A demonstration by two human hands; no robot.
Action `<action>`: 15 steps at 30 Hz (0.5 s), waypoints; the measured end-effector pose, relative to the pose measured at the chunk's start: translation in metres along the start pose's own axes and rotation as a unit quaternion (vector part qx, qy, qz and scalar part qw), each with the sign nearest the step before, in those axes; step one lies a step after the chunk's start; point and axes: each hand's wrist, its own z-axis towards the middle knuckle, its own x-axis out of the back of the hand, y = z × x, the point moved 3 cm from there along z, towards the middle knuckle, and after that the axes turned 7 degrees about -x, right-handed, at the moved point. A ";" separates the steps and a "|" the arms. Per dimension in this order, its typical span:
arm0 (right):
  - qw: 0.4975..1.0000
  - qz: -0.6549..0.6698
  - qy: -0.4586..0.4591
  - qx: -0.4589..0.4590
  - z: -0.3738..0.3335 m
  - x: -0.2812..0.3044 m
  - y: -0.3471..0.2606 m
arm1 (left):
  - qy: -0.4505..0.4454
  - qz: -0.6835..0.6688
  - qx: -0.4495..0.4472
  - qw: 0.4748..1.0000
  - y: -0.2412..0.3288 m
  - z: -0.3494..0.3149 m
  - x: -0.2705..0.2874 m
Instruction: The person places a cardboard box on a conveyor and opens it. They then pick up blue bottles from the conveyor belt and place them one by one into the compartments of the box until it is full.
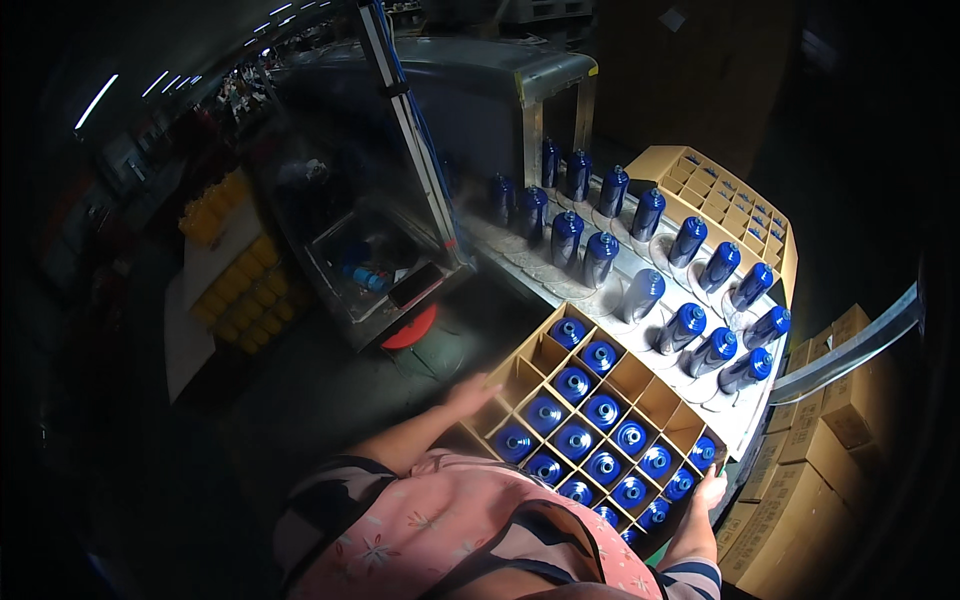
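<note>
In front of my body sits an open cardboard box with dividers. Blue bottles stand upright in most of its cells, and several cells along the far side hold none. My left hand is at the box's left wall, its fingers against the cardboard. At the right corner my right hand grips the box's edge, close to a bottle in the end cell. Beyond the box, blue bottles stand in two rows on a white conveyor.
Another divided box stands past the conveyor. Sealed cartons are stacked at right, below a curved metal rail. A red stool is at left, near a metal post. Yellow containers stand farther left.
</note>
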 end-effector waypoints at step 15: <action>1.000 0.011 -0.011 0.002 -0.016 -0.002 -0.027 | 0.082 0.030 -0.039 0.995 -0.022 0.012 -0.004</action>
